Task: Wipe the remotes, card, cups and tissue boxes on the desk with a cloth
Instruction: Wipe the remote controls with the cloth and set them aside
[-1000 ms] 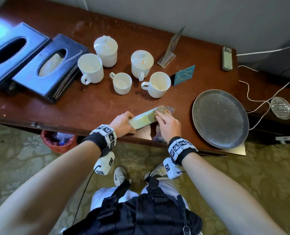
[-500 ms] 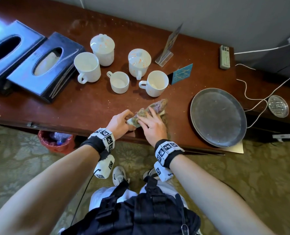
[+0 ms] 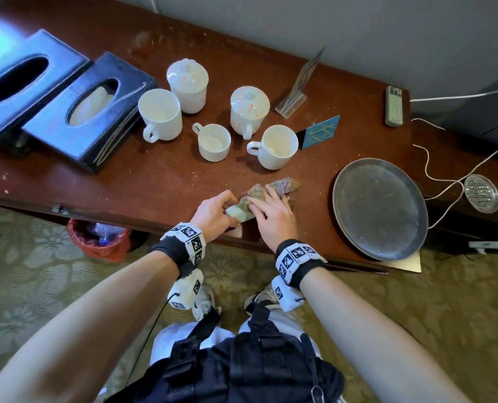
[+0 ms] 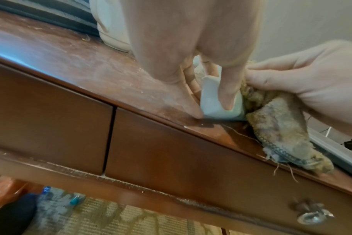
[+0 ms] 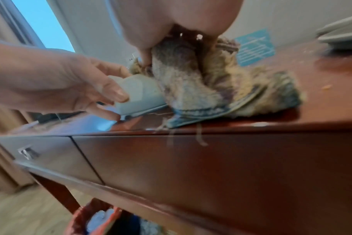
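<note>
— Since a second ago our cloth (image 3: 266, 191) has slid down over most of the remote (image 3: 239, 213).
— Yes. The remote lies at the desk's (image 3: 160, 181) front edge; our left hand (image 3: 212, 212) pinches its near end.
— Our right hand (image 3: 274, 216) presses the cloth with fingers straight. The cups (image 3: 274, 146) stand behind.

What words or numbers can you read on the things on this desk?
None can be read.
Blue card: pale lines of print, too small and blurred.
Far remote: buttons and marks, too small.
Clear sign stand: seen edge-on, unreadable.
Wrist bands: black-and-white square codes, no letters.
Remote being wiped: no print showing.
</note>
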